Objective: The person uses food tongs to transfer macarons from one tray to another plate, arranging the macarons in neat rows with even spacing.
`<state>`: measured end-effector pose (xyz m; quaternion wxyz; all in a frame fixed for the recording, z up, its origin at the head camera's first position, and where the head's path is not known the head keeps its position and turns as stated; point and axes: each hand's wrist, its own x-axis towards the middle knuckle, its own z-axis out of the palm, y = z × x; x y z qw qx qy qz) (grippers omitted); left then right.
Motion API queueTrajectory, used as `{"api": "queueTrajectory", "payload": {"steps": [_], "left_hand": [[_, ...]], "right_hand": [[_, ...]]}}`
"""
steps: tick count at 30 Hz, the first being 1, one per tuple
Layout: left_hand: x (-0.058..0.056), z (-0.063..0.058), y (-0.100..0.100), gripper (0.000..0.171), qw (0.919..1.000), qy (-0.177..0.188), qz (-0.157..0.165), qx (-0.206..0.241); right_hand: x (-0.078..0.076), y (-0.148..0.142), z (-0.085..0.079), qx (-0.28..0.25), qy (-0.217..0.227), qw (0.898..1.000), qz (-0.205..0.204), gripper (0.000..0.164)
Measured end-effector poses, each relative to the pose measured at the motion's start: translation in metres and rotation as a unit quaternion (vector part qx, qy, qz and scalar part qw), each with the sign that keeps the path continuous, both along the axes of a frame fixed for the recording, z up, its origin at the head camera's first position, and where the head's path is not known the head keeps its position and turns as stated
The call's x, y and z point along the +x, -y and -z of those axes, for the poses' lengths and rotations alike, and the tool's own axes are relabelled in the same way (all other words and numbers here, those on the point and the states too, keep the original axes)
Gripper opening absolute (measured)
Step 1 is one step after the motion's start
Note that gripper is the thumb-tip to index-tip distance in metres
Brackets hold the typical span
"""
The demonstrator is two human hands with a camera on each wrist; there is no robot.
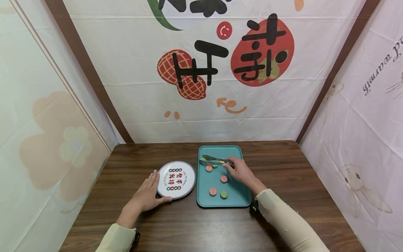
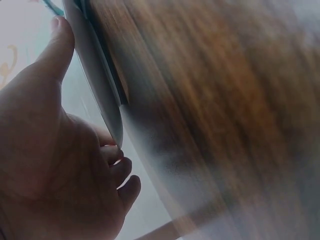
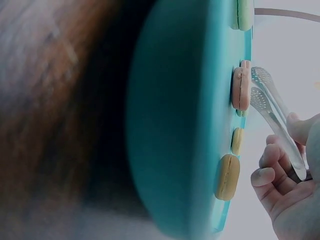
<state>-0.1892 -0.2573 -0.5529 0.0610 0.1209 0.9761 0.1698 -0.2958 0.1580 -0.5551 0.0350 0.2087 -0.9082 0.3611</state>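
Observation:
My right hand (image 1: 241, 172) holds metal tongs (image 1: 217, 162) low over the far left part of a teal tray (image 1: 204, 180). Perforated tips of the tongs stand apart beside a green macaron (image 1: 203, 159), close to a pink macaron (image 1: 209, 168). In the right wrist view, thumb and fingers grip the tongs (image 3: 280, 130) by their handle end. My left hand (image 1: 145, 193) rests against the left rim of a white plate (image 1: 189, 172) with red characters, its fingers extended along the edge and thumb at the near rim. The left wrist view shows the plate (image 2: 95, 65) edge-on beside the thumb.
Nearer on the tray lie another pink macaron (image 1: 212, 191), a green macaron (image 1: 224, 194) and a pink one (image 1: 224, 179). Plate and tray stand side by side on a dark wooden table (image 1: 176, 224). Behind it hangs a printed cloth (image 1: 141, 129).

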Motion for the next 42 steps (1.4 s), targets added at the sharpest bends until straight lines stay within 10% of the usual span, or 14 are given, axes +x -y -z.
{"api": "queueTrajectory", "payload": {"steps": [42], "left_hand": [[0.0017, -0.0001, -0.0001, 0.127, 0.9996, -0.018, -0.002, -0.023]], "right_hand": [[0.0032, 0.0011, 0.0002, -0.018, -0.029, 0.999, -0.007, 0.035]]}}
